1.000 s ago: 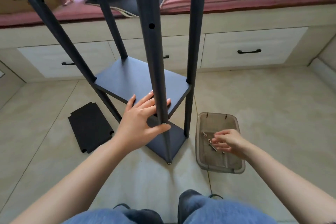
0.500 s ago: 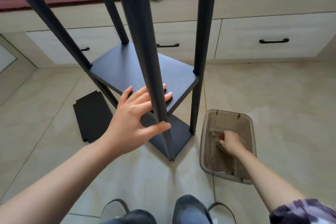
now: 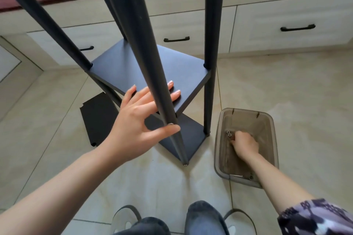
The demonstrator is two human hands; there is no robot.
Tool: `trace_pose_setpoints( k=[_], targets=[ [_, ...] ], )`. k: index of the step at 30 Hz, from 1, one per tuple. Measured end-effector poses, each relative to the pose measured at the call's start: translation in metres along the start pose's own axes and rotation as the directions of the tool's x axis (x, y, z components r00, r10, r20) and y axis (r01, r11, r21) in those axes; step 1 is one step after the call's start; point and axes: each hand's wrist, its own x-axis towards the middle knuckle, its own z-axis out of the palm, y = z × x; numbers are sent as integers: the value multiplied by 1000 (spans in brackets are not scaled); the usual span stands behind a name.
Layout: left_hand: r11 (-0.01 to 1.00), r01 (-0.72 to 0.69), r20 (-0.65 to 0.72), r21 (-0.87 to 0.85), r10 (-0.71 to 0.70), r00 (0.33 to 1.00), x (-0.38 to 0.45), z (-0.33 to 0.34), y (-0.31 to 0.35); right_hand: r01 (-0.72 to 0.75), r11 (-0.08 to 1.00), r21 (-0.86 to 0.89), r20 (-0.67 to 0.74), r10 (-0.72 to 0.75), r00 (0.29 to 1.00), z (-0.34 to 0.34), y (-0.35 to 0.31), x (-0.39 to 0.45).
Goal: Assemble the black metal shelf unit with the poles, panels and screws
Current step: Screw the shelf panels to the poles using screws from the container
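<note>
The black shelf unit stands upright on the floor, with four poles and two fitted panels. My left hand (image 3: 141, 120) lies with straight fingers on the upper panel (image 3: 152, 70), either side of the near pole (image 3: 152, 74). Its thumb touches a small screw head (image 3: 170, 124) on that pole below the panel. My right hand (image 3: 245, 144) reaches down into the clear plastic bin (image 3: 271, 139). Its fingers curl onto the bin's floor beside two loose screws (image 3: 228, 133), and their tips are hidden. The lower panel (image 3: 191, 135) sits near the floor.
A spare black panel (image 3: 97, 120) lies flat on the tiles left of the unit. Low cabinet drawers (image 3: 286, 30) with black handles run along the back under a cushioned bench. My feet (image 3: 206, 219) are at the bottom edge.
My right hand has gone deeper into the bin, down to its floor by the screws. My left hand stays on the upper panel and near pole. My head has come closer.
</note>
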Motion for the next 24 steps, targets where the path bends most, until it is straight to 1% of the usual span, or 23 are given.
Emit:
trace_pose_setpoints(
  k=[3,5,6,8,10,13,15,17,19,22,24],
  targets=[
    [1000,1,2,0,-1,1000,1,1,-1,-24,993,118,-34,28,999,-4,2,-4],
    [1000,3,1,2,-3,1000,1,1,-2,11,989,150,-52,-3,999,-13,5,-10],
    [1000,4,2,3,-4,1000,1,1,-2,21,981,194,-65,-9,998,-18,6,-14],
    [1000,4,5,2,-4,1000,1,1,-2,48,941,336,-93,-17,995,-33,6,-26],
    [1000,3,7,4,-3,1000,1,1,-3,104,891,442,-153,-39,987,-50,4,-43],
    [1000,12,28,11,-12,1000,1,0,-1,179,797,577,-221,-58,973,-77,-4,-78],
    [1000,17,43,16,-18,999,1,-1,0,231,724,650,-228,-104,968,-94,-15,-105],
    [1000,18,51,25,-19,999,1,-2,1,261,631,730,-215,-150,965,-110,-29,-132],
    [999,19,58,39,-21,998,0,-2,2,290,514,807,-220,-194,956,-125,-47,-153],
    [998,13,62,65,-17,998,-1,-3,2,274,360,892,-197,-237,951,-140,-76,-170],
    [997,-1,57,78,-3,998,-1,-3,2,229,312,922,-154,-248,956,-143,-94,-172]
  ],
)
